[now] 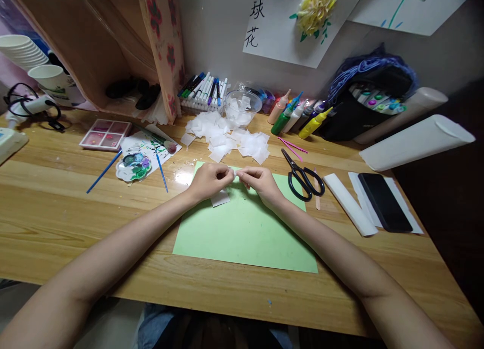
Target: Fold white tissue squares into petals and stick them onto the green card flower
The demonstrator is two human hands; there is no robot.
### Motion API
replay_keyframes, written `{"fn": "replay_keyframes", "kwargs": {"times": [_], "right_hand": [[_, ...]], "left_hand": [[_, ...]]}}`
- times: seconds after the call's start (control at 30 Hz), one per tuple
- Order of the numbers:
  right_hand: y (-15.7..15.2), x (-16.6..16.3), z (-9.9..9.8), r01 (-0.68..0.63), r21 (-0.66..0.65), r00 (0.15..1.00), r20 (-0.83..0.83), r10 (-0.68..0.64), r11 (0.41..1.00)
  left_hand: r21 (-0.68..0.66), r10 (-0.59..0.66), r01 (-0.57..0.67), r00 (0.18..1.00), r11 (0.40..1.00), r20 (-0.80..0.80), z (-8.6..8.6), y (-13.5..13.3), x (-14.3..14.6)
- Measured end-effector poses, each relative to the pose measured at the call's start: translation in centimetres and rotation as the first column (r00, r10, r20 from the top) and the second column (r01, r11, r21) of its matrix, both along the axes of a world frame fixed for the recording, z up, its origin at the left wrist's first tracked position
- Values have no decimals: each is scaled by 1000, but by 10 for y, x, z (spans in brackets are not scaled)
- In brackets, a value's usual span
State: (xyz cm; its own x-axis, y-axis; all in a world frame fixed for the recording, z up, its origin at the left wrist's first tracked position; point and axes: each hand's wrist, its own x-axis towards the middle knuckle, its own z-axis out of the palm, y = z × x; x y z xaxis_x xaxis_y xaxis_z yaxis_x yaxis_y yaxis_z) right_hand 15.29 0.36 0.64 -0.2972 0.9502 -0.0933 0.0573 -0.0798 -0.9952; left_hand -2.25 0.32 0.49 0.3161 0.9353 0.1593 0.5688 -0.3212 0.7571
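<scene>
My left hand (212, 180) and my right hand (260, 184) meet above the upper part of a green sheet of paper (242, 233). Both pinch a small white piece of paper (235, 173) between thumb and fingers; most of it is hidden by the fingertips. Under my left hand lies a white paper square (220, 198) on the green sheet. Just beyond the hands is a loose pile of white paper squares (215, 132). To the right of my right hand, black-handled scissors (301, 176) rest partly on the sheet's corner.
At the back stand markers (206, 91), a clear bowl (243, 107) and paint bottles (283, 118). Left are a paint palette (133, 166), brushes (160, 166) and a cardboard box (162, 51). Right are a wooden stick (316, 195), folded white paper (350, 204) and a phone (384, 201).
</scene>
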Motion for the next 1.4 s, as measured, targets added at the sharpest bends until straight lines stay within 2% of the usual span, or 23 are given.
{"fn": "replay_keyframes", "kwargs": {"times": [0.4,0.7,0.97,1.13,1.4], "right_hand": [[1,1,-2,-36,-2,999,-18,35,999],[0,1,-5,-5,-3,1000,-21,5,1000],[-1,-1,-3,11,28,1000,7,-11,1000],[-2,-2,3,20,20,999,26,-21,1000],[-1,-1,2,0,25,999,38,-1,1000]], "left_hand": [[-27,4,-4,1000,1000,19,0,1,0],[-27,-2,2,1000,1000,22,0,1,0],[-116,-53,62,995,991,84,3,3,-1],[-164,-36,56,992,985,124,4,3,-1],[-165,-29,56,987,985,158,4,3,-1]]}}
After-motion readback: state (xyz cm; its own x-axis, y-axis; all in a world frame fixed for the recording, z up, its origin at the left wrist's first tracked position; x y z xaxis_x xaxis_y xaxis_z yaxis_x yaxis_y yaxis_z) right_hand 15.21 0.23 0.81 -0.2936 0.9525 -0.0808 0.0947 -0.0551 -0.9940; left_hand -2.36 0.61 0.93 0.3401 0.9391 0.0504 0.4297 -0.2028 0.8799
